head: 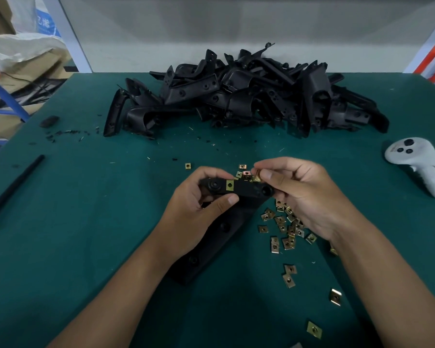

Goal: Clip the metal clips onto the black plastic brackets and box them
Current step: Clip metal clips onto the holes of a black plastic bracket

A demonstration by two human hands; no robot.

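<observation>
Head view | left hand (201, 204) grips bracket (246, 190) | right hand (304, 194) pinches clip (256, 178), seemingly | slide clip square onto edge

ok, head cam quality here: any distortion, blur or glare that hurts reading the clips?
Head view: wide-angle bowing bends the table edges and frame posts at the margins; lighting is soft and even, shadows faint, no harsh glare; the pile of black brackets reads as a dark low-contrast mass; loose clips stay sharp; the clip pinched in the right hand is slightly smeared.
</observation>
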